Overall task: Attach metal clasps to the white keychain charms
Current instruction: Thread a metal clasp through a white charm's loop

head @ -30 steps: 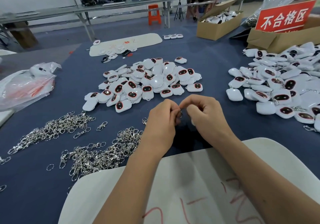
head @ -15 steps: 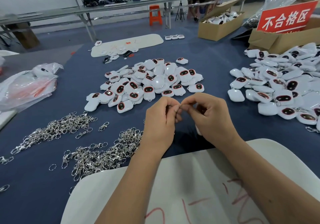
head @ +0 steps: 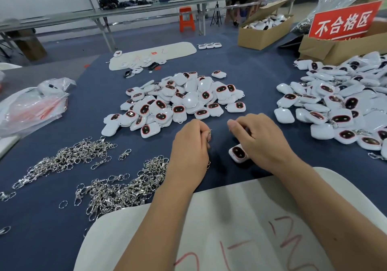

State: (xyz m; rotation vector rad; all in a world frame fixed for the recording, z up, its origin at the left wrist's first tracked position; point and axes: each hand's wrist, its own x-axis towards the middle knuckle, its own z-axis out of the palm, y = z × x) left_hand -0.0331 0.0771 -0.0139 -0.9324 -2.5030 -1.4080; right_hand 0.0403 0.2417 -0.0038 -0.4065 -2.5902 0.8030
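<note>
On the dark blue cloth-covered desk, near its front edge, the right hand curls its fingers round a white rounded keychain charm, while the left hand pinches a small silver metal clasp.

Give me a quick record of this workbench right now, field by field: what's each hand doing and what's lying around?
left hand: holds a metal clasp in curled fingers
right hand: holds a white charm, apart from the left
middle pile: loose white charms
right pile: charms, some with clasps on
clasp heaps: left of the hands
table: blue cloth
</note>
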